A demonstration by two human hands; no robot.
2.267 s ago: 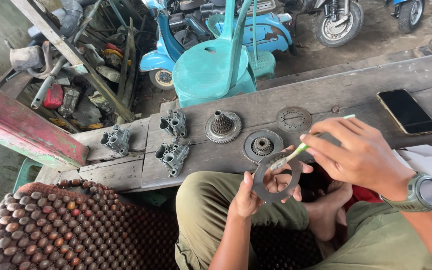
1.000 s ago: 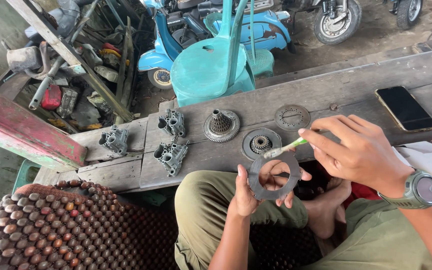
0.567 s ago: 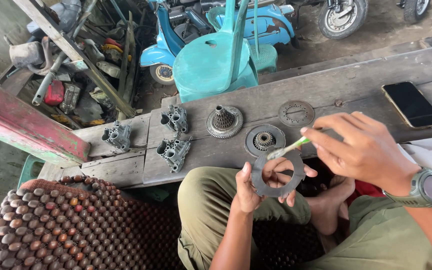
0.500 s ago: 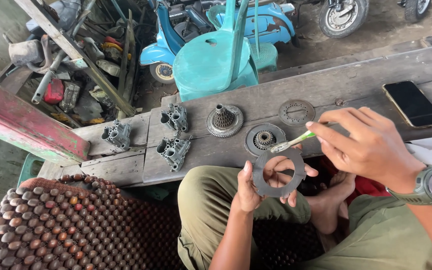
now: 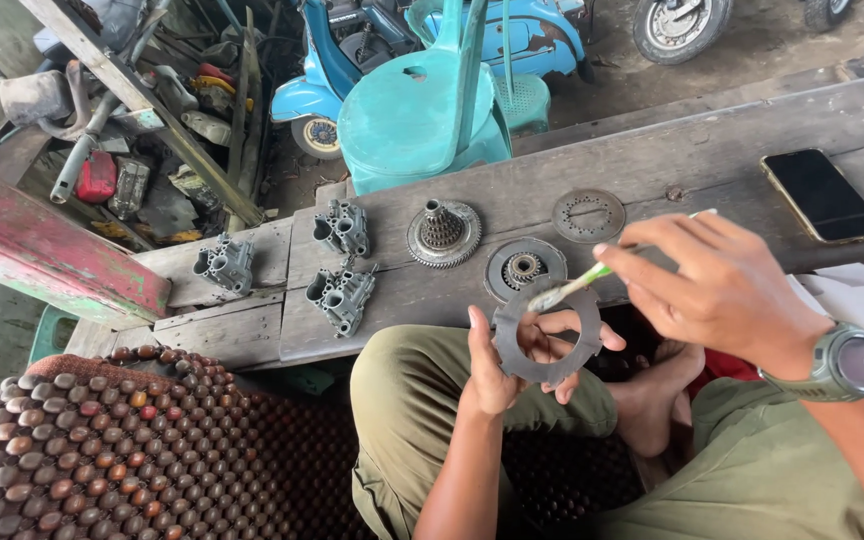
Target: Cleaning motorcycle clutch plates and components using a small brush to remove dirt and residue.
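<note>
My left hand (image 5: 500, 362) holds a dark metal ring plate (image 5: 548, 333) upright over my lap, thumb on its left edge and fingers behind it. My right hand (image 5: 722, 285), with a green watch on the wrist, grips a small green-handled brush (image 5: 574, 288) whose bristles touch the top of the ring. Just beyond, on the wooden bench (image 5: 712, 150), lie a round hub with a small gear (image 5: 524, 268), a toothed gear with a splined shaft (image 5: 442, 233) and a flat perforated disc (image 5: 588, 215).
Three grey cast metal housings (image 5: 340, 262) sit on the bench's left part. A black phone (image 5: 823, 195) lies at its right. A teal plastic chair (image 5: 422, 105) and a blue scooter (image 5: 352, 60) stand behind. A wooden beaded mat (image 5: 102, 450) lies at my left.
The ring plate has stayed in my left hand. My right hand has kept stroking the brush over the ring's upper edge, shifting slightly to the right.
</note>
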